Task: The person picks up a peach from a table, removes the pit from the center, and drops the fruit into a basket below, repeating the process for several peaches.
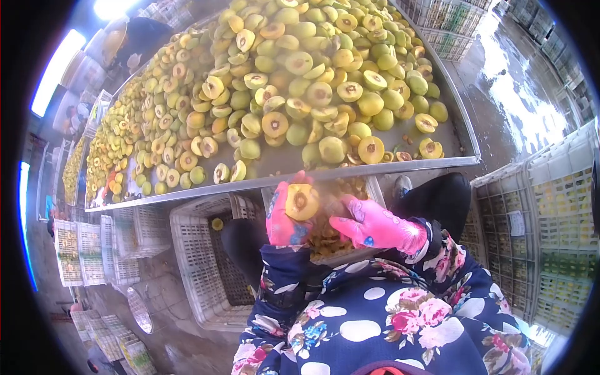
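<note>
"Visibility?"

"Blur obscures the gap between my gloved hands. Whether my right hand (pixel 380 226) grips anything there, I cannot tell. The back of the fruit half (pixel 302 202) is hidden."

"Finger positions?"

"Left hand (pixel 284 222): fingers closed about the fruit half. Right hand: fingers partly bent, directed toward the left."

"Fruit half: condition and location?"

"Cut face up, pale yellow flesh, brown centre; pit or hollow, indistinguishable. Located in my left hand, near the edge of the fruit-laden tray (pixel 237 187)."
</note>
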The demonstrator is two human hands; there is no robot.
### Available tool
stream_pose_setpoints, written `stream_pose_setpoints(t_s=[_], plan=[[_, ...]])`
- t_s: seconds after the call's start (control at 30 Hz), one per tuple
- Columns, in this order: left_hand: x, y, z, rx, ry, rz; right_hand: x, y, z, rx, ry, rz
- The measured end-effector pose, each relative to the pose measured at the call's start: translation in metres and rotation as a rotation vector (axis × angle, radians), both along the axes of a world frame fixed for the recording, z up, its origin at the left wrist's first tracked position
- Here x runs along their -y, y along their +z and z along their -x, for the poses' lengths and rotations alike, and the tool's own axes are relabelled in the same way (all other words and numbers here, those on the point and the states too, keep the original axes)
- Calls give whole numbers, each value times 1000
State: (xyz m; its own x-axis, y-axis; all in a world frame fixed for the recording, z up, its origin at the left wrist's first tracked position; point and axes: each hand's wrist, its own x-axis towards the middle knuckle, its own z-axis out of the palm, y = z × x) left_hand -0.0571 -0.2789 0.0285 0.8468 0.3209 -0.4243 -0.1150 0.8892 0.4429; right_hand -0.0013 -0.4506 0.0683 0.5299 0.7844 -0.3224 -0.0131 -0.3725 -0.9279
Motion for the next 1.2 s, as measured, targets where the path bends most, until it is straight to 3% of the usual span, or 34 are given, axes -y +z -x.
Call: stream_pose_setpoints(t_s=[0.03,0.13,0.23,0.63,0.73,0.93,1.03,1.13,1.2], plan=[[2,2,-1,-28,32,-17,-1,0,0,151,42,45],[2,-3,6,41,-150,-166,-3,1,2,380,36,-24],[5,-2,6,30,-152,-155,-5,1,3,432,44,10],[15,-11,2,-55,-37,-172,-9,-18,9,459,103,163],[17,-17,3,-78,-52,-302,-7,-30,9,393,88,10],[5,-25,5,-48,-255,-528,-5,-40,9,269,160,61],[-11,-34,1,-150,-541,-770,-2,-50,5,245,335,120],[-4,-33,7,-126,-474,-621,0,-49,-1,220,415,154],[7,-35,10,-113,-267,-610,1,-54,-2,220,386,178]])
